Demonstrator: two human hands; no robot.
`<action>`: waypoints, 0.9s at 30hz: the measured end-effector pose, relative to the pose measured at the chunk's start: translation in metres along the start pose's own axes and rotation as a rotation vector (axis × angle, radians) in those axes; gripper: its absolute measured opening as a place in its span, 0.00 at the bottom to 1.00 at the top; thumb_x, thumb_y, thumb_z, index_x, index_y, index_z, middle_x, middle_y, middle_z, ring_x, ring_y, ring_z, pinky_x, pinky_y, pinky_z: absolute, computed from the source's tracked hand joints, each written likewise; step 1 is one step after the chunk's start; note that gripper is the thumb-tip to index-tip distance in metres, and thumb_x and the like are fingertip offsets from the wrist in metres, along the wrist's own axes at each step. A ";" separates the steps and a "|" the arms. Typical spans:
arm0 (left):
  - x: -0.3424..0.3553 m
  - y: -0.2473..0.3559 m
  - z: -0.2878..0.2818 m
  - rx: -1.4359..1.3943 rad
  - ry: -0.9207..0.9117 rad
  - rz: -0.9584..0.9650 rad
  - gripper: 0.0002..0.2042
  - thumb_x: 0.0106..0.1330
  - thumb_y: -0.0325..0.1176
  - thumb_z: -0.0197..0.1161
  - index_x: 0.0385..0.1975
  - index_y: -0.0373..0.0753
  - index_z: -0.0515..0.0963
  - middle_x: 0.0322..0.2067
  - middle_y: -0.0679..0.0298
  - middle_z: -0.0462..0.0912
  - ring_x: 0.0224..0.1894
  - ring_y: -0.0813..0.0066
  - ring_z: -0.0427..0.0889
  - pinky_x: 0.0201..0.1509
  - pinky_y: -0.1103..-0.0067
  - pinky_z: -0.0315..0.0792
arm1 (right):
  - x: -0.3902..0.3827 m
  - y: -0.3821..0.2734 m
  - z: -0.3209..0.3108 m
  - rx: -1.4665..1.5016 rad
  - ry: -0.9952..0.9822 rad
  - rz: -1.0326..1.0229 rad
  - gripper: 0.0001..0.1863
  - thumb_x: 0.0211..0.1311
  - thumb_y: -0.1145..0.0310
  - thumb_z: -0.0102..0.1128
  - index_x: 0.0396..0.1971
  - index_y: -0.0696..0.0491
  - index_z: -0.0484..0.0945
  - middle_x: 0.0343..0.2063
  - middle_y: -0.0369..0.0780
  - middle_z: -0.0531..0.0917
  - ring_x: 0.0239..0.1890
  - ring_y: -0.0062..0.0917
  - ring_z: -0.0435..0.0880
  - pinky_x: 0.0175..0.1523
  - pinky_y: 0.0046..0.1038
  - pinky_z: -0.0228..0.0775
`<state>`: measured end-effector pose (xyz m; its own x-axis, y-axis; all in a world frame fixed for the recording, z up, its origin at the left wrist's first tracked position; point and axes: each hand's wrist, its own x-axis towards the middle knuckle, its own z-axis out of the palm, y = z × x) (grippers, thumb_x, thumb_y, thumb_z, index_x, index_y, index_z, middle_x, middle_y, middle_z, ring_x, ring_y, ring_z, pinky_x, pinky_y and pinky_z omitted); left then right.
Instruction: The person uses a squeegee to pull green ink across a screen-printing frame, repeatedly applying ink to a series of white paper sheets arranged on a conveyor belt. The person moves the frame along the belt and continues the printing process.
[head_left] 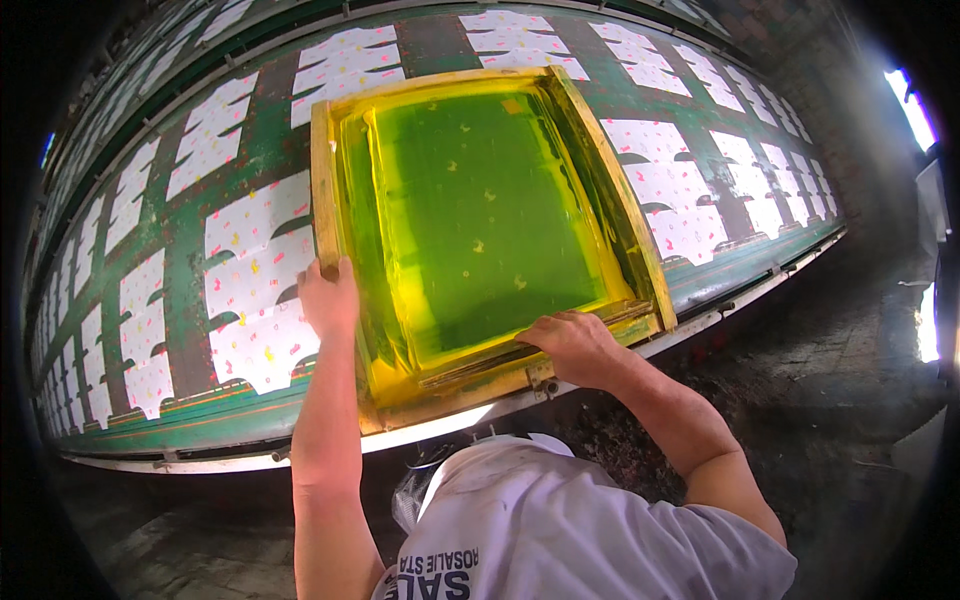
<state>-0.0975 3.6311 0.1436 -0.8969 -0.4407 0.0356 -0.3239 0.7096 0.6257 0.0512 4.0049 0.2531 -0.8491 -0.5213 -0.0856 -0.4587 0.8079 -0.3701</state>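
Observation:
A screen printing frame (324,190) with wooden sides and a translucent yellow-green mesh (470,220) lies on the long green table. Small pale motifs are scattered over the mesh. My left hand (330,300) grips the left wooden side, fingers curled over it. Inside the frame, along its near side, lies a long, thin wooden squeegee (470,371). My right hand (577,347) is closed on its upper edge, right of the middle; the thumb and part of the fingers are hidden from above.
Rows of white cut fabric pieces (255,290) with small red and yellow prints cover the green table (190,395) on both sides of the frame. A pale metal rail (220,463) runs along the table's near edge. Dark floor (820,370) shows at the right.

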 end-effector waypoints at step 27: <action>-0.001 -0.011 0.015 -0.102 0.183 0.080 0.21 0.77 0.39 0.72 0.59 0.27 0.84 0.50 0.49 0.83 0.45 0.56 0.87 0.51 0.64 0.81 | 0.310 0.181 -0.008 -0.290 0.161 0.071 0.30 0.66 0.74 0.62 0.68 0.38 0.86 0.60 0.41 0.89 0.63 0.38 0.87 0.70 0.43 0.76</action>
<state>-0.0980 3.6317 0.1250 -0.8461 -0.4841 0.2230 -0.2133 0.6910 0.6907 -0.2969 3.9918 0.1669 -0.9014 -0.4296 0.0540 -0.4328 0.8971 -0.0884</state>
